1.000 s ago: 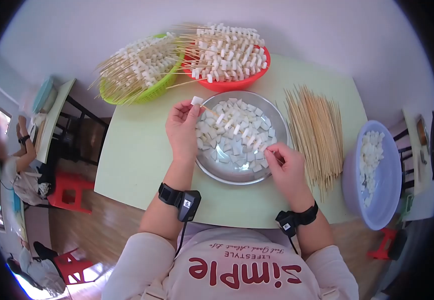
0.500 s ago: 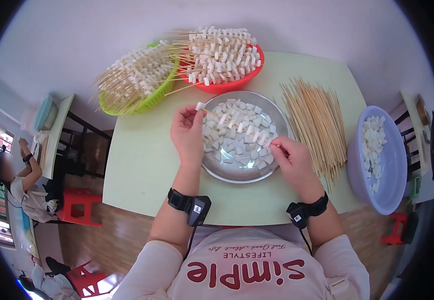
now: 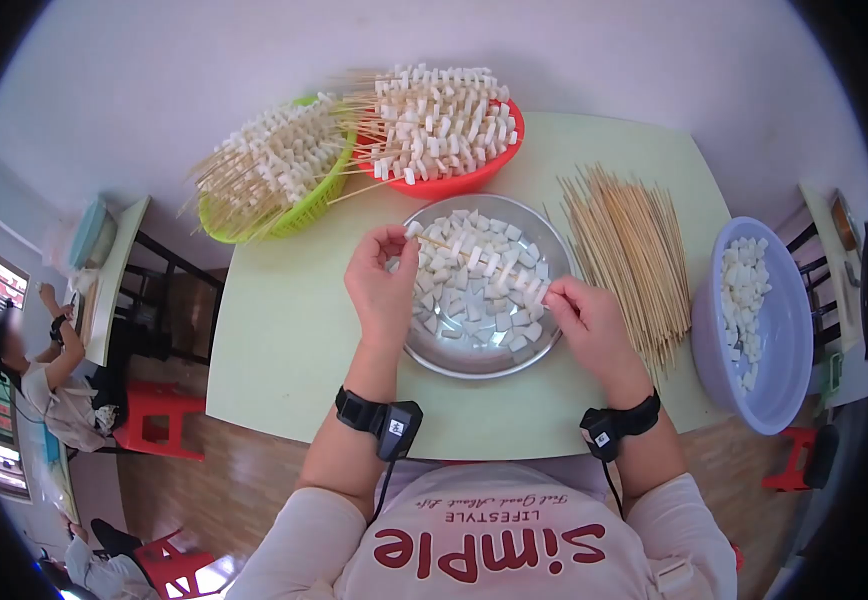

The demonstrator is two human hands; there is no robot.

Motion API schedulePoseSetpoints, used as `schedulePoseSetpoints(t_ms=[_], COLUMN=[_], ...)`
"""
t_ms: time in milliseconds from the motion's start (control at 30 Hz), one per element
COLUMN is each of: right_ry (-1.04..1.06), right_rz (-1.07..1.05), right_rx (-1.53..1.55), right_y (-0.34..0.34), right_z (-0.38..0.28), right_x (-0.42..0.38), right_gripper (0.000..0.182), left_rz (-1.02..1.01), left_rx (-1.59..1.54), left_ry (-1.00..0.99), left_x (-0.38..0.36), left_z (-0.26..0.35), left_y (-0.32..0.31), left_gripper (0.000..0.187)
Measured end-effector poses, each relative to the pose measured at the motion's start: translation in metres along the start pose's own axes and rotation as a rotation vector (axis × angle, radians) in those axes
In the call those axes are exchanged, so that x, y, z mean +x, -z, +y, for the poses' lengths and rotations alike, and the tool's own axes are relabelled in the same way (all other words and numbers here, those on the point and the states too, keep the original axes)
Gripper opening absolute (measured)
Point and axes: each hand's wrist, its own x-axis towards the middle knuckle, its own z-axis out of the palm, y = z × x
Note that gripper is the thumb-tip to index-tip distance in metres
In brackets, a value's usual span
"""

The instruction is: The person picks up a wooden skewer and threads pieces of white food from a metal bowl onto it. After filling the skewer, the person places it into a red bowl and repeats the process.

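Our left hand (image 3: pixel 382 290) has moved inward over the steel plate (image 3: pixel 474 362), its fingers pinching a smooth white piece (image 3: pixel 414 230) at the tip of our slim wooden skewer (image 3: pixel 435 241). Slanting far-left to near-right above the plate, it carries blocky chunks (image 3: pixel 491 265); our right hand's (image 3: pixel 592 318) fingers close on its near end.

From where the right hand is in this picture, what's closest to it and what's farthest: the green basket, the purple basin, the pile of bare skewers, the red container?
Nearest to the right hand:
1. pile of bare skewers, just beyond it
2. purple basin, to its right
3. red container, ahead and left
4. green basket, farthest left
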Motion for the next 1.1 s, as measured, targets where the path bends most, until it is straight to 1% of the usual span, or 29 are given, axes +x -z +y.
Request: schedulePoseSetpoints(t_ms=[33, 67, 133, 167, 233, 267, 333, 400, 467, 533, 667, 767, 833, 867, 933, 967, 1067, 1100], right_ry=[-0.065, -0.066, 0.002, 0.003, 0.236, 0.237, 0.058, 0.054, 0.05, 0.03, 0.007, 0.079, 0.027, 0.042, -0.023, -0.006, -0.009, 0.008], right_rz=[-0.038, -0.036, 0.001, 0.001, 0.057, 0.059, 0.035, 0.029, 0.023, -0.027, -0.014, 0.025, 0.01, 0.003, -0.037, -0.044, -0.021, 0.089], right_rx=[0.04, 0.041, -0.045, -0.045, -0.191, -0.193, -0.076, -0.056, -0.035, -0.048, -0.013, 0.001, 0.012, 0.015, 0.036, 0.04, 0.049, 0.112], right_y=[0.001, 0.001, 0.001, 0.0, -0.004, -0.003, -0.002, -0.004, -0.005, -0.005, -0.009, -0.01, -0.009, -0.009, -0.008, -0.008, -0.012, -0.016], right_z=[0.001, 0.001, -0.002, -0.003, -0.005, -0.007, -0.01, -0.003, -0.001, -0.004, -0.003, -0.002, -0.004, -0.004, -0.003, -0.003, 0.001, 0.005], right_x=[0.0, 0.0, 0.0, 0.0, -0.002, -0.002, -0.003, -0.003, -0.003, -0.003, -0.004, -0.004, -0.003, -0.002, -0.004, -0.004, -0.005, -0.006], right_gripper=[0.006, 0.006, 0.007, 0.007, 0.008, 0.008, 0.008, 0.008, 0.008, 0.008, 0.007, 0.007, 0.009, 0.009, 0.008, 0.008, 0.007, 0.007], left_rz=[-0.002, -0.004, -0.031, -0.056, -0.062, -0.07, -0.083, -0.094, -0.131, -0.128, -0.129, -0.109, -0.103, -0.104, -0.096, -0.105, -0.053, -0.017], left_rx=[0.022, 0.043, 0.086, 0.13, 0.132, 0.134, 0.16, 0.189, 0.218, 0.211, 0.186, 0.17, 0.155, 0.141, 0.173, 0.202, 0.158, 0.143], left_ry=[-0.011, -0.022, -0.043, -0.063, -0.076, -0.089, -0.104, -0.116, -0.172, -0.153, -0.121, -0.116, -0.121, -0.129, -0.156, -0.176, -0.202, -0.229], left_x=[0.0, -0.001, -0.004, -0.005, -0.007, -0.008, -0.008, -0.009, -0.011, -0.01, -0.01, -0.011, -0.011, -0.01, -0.01, -0.01, -0.008, -0.008], left_z=[0.0, 0.0, 0.004, 0.005, 0.006, 0.006, 0.011, 0.012, 0.011, 0.012, 0.009, 0.011, 0.008, 0.007, 0.009, 0.01, 0.011, 0.015], left_y=[-0.001, -0.001, -0.004, -0.005, -0.004, -0.004, -0.005, -0.005, -0.006, -0.006, -0.006, -0.007, -0.007, -0.007, -0.007, -0.008, -0.011, -0.012], left_gripper=[0.013, 0.013, 0.014, 0.014, 0.015, 0.015, 0.016, 0.016, 0.016, 0.016, 0.016, 0.015, 0.016, 0.016, 0.017, 0.018, 0.021, 0.021])
